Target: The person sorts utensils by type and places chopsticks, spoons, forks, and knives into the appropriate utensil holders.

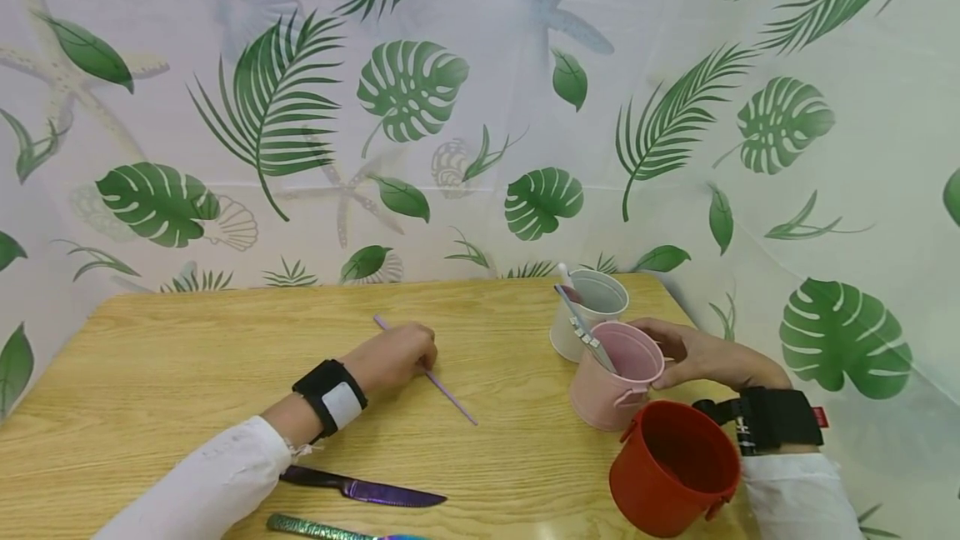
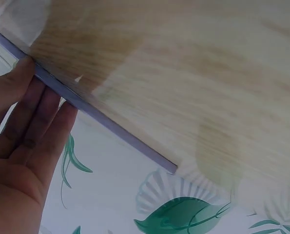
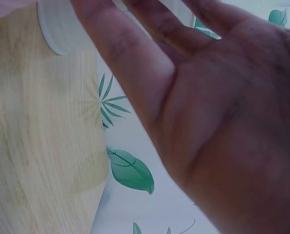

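My left hand (image 1: 393,354) pinches a thin purple chopstick (image 1: 453,401) between thumb and fingers. The chopstick slants over the table, and its blunt end (image 2: 166,163) shows in the left wrist view. On the right, my right hand (image 1: 708,357) holds the small pink bucket (image 1: 600,394), thumb and fingers around its right side at the rim. A utensil with a pale decorated handle (image 1: 581,327) leans in the pink bucket. Behind it stands a white bucket (image 1: 561,332) with a white-handled utensil (image 1: 566,275) in it. A red bucket (image 1: 645,482) stands in front, nearest my right wrist.
A purple-bladed knife with a dark handle (image 1: 393,493) lies near my left forearm. Below it is a utensil with a glittery green handle (image 1: 315,527), partly cut off by the frame. A leaf-patterned cloth (image 1: 480,107) hangs behind the wooden table (image 1: 225,332).
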